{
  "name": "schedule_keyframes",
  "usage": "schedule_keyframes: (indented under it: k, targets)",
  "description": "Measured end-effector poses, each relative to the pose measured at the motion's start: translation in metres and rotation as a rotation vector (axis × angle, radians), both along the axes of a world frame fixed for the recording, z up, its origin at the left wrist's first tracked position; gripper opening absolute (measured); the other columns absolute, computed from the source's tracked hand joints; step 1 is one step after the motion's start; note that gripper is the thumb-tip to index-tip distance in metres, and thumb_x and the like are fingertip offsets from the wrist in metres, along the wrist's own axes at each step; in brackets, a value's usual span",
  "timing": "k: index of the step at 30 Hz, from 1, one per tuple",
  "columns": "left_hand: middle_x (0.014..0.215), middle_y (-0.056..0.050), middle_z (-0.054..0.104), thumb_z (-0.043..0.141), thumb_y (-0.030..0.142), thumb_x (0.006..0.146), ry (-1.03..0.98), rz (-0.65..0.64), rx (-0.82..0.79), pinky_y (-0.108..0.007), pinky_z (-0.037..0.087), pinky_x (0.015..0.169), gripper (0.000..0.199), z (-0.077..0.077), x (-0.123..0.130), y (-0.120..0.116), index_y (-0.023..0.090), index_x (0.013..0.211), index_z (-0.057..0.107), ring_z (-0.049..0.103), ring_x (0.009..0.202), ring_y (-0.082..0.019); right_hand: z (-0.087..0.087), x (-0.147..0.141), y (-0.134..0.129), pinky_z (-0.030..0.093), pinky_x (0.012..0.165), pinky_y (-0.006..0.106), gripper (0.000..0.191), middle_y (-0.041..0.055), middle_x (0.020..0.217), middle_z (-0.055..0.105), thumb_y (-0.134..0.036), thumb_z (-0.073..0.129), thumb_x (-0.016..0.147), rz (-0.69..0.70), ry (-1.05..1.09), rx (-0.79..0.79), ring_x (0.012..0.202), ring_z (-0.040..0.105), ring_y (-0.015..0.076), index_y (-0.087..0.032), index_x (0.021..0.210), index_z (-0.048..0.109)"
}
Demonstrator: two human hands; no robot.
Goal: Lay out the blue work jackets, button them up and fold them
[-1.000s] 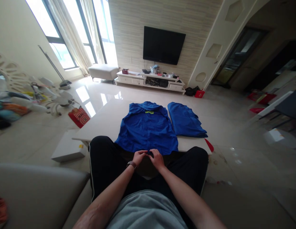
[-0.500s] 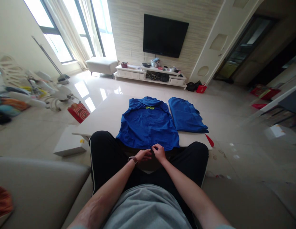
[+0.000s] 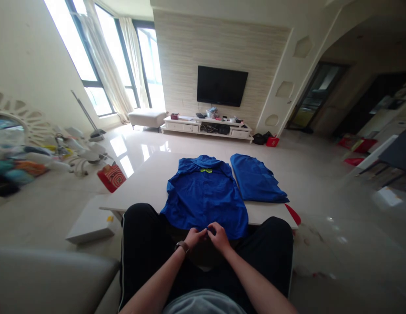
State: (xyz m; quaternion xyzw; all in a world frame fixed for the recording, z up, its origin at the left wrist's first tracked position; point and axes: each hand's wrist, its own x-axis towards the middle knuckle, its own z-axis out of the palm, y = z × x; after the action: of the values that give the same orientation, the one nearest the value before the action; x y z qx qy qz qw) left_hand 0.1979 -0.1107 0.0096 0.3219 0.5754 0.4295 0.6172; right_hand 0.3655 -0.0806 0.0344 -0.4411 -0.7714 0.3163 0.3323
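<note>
A blue shirt (image 3: 206, 198) lies spread face up, with its collar at the far end and a small yellow-green piece just below the collar. Its near hem hangs over the table's front edge. Both hands meet at the middle of that hem, where the button front ends. My left hand (image 3: 194, 238), with a watch on its wrist, pinches the hem between thumb and fingers. Right beside it, my right hand (image 3: 220, 238) also pinches the hem, fingers curled. Fingers hide the exact spot they hold. To the right lies a folded blue garment (image 3: 258, 181).
The white table (image 3: 137, 185) stands before my knees, with a red item (image 3: 292, 214) at its right front corner. A white box (image 3: 91, 220) is on the floor at left, near a red patterned bag (image 3: 111, 176). A TV stand (image 3: 206, 127) lines the far wall.
My view has tilted upward, so the scene sits lower. My left hand's fingers have closed in to the hem against the right fingertips. The garments have stayed in place on the table.
</note>
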Motion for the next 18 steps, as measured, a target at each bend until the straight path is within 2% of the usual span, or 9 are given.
schedule_keyframes:
  k: [4, 10, 18]
  targets:
    - [0.064, -0.008, 0.066, 0.089, 0.066, 0.053, 0.059, 0.039, 0.005, -0.029, 0.048, 0.059, 0.060, -0.004, 0.001, 0.002, 0.015, 0.062, 0.059, 0.066, 0.062, -0.020, -0.003, 0.002, 0.001, 0.050, 0.083, 0.034, 0.017, 0.0057, 0.089, 0.072, -0.024, 0.053, 0.087, 0.018, -0.023, -0.024, 0.089, 0.068, 0.0237, -0.024, 0.084, 0.070]
    - [0.053, 0.000, 0.057, 0.092, 0.056, 0.054, 0.135, 0.112, 0.004, -0.027, 0.042, 0.053, 0.059, -0.008, 0.006, 0.003, 0.021, 0.060, 0.045, 0.062, 0.055, -0.018, -0.008, 0.001, 0.002, 0.050, 0.081, 0.033, 0.020, 0.0065, 0.088, 0.071, -0.022, 0.050, 0.088, 0.015, -0.059, -0.008, 0.087, 0.067, 0.0227, -0.023, 0.083, 0.070]
    - [0.059, 0.002, 0.060, 0.091, 0.042, 0.065, 0.168, 0.138, -0.011, -0.026, 0.044, 0.054, 0.049, -0.013, 0.009, 0.003, 0.019, 0.073, 0.048, 0.062, 0.055, -0.016, -0.027, 0.001, 0.010, 0.047, 0.080, 0.031, 0.021, 0.0068, 0.086, 0.070, -0.019, 0.050, 0.087, 0.004, -0.067, 0.020, 0.085, 0.067, 0.0213, -0.019, 0.083, 0.071]
